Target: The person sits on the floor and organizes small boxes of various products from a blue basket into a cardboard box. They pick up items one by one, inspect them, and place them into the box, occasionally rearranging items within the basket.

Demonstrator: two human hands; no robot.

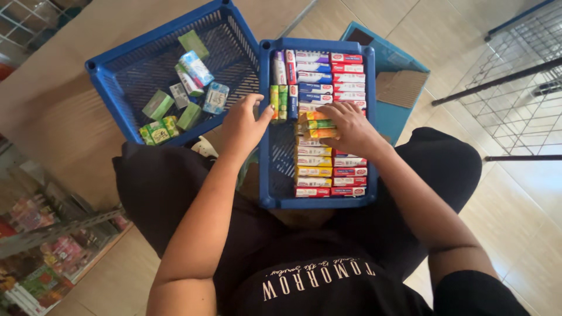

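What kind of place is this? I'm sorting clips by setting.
Probably a small shop or its stockroom: a blue plastic crate packed with rows of small cardboard cartons, a second blue plastic basket of loose little boxes, and a goods-filled shelf.
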